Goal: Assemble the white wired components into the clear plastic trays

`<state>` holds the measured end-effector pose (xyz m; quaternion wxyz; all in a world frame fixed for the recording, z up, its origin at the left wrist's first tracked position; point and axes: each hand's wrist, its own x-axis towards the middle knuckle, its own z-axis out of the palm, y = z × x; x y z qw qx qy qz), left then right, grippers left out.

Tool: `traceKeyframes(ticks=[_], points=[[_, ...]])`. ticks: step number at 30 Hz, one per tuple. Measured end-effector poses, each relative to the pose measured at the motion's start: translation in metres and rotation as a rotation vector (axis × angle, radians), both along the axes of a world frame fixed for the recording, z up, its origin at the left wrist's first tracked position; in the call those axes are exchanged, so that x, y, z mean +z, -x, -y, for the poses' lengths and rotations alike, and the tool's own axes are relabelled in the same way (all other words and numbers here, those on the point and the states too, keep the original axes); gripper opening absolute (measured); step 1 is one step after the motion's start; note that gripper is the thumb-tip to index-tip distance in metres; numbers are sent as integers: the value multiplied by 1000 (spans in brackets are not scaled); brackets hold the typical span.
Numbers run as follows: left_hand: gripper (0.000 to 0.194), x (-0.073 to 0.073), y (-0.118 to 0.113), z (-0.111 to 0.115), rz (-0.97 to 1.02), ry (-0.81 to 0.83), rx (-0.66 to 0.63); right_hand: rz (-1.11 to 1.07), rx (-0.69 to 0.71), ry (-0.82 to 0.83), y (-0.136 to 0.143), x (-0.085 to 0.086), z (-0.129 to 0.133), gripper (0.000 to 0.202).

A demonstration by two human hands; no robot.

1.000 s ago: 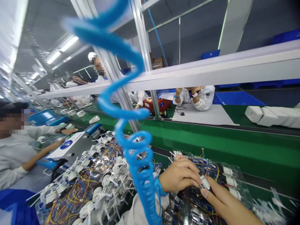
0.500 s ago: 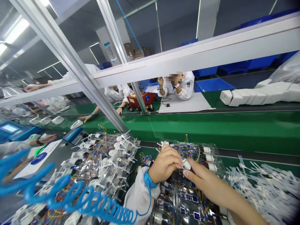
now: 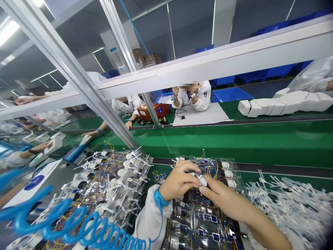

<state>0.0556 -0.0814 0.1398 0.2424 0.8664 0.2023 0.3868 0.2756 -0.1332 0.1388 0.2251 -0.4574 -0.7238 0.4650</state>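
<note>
Small white rounded part (image 3: 202,180) held over clear plastic tray (image 3: 194,222) of small blue boards (image 3: 208,217). Right hand (image 3: 220,195): thumb and fingers pinching the part. Left hand (image 3: 179,178): fingers curled at its near end, grip hidden, cannot tell.

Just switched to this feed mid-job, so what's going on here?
The person's right hand holds a small white part, and the left hand meets it from the other side, above rows of wired parts. More wired parts lie to the left, loose white strips to the right. A blue coiled cord runs to the left wristband.
</note>
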Motion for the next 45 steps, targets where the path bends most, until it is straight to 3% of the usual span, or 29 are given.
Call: traceKeyframes(ticks=[4,9,12,16,18,21,25,27,30,34,45], points=[[37,2,36,-16,36,221,-26,-22,-88,-25,-7,1,-8,45],[22,-19,56,-43,-71,252,435,-25,-208,-34,-20,13,-12,45],[23,-30,55,-51,-136,257,421,-16,-235,-65,-24,24,-11,43],[24,-23,63,-46,-173,260,382,73,-220,-120,-23,41,1,34],[25,-14,69,-42,-173,253,369,164,-150,-104,-16,49,15,28],[25,-6,71,-37,-178,241,360,305,70,-82,11,51,41,19],[23,-3,69,-34,-220,238,342,505,344,-214,66,27,65,29],[23,-2,68,-32,-234,232,309,646,303,-311,90,6,65,33],[23,0,71,-29,-259,239,272,769,128,-422,110,-22,56,39],[25,3,74,-26,-285,246,253,798,35,-515,112,-40,51,49],[26,2,73,-24,-314,297,198,703,-5,-569,103,-52,51,55]])
